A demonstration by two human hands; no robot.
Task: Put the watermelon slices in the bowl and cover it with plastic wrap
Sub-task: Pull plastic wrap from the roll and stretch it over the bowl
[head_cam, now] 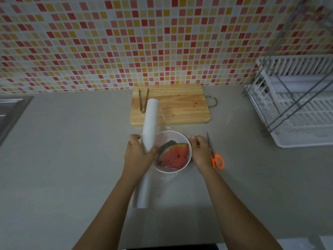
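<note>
Wooden cutting board [182,107] against the mosaic tiled wall [126,42], metal tongs [143,100] on its left part, orange-handled scissors [217,160] on the grey counter [72,150], white dish rack [297,114] right, seemingly a sink [10,112] far left.

board [182,107]: wood, matt | tongs [143,100]: metal | wrap [173,156]: clear glossy film | counter [72,150]: smooth

Bare counter [72,159] lies open left of the bowl [169,171] and toward the near edge. The plastic wrap roll [150,123] slants up at the bowl's left. Scissors [213,156] lie just right, the cutting board [180,107] with tongs [143,101] behind, and the dish rack [297,112] far right.
</note>
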